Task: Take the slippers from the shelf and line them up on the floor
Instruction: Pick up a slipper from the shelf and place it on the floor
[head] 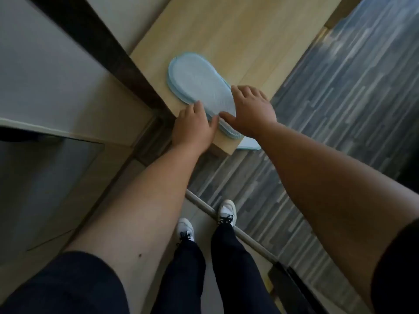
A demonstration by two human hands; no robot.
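Head view, flat pale-blue slippers [199,85] stacked on shelf [238,35], both grips resting open atop.

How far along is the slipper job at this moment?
Early. The stack of light blue slippers lies flat on the wooden shelf. Both the left hand and right hand rest on its near end, about to lift. No slippers are lined up on the grey floor; that is all left.

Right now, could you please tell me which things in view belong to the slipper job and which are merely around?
Job: slippers, shelf, floor, left hand, right hand.
Around: white shoes, metal floor strip, dark post.
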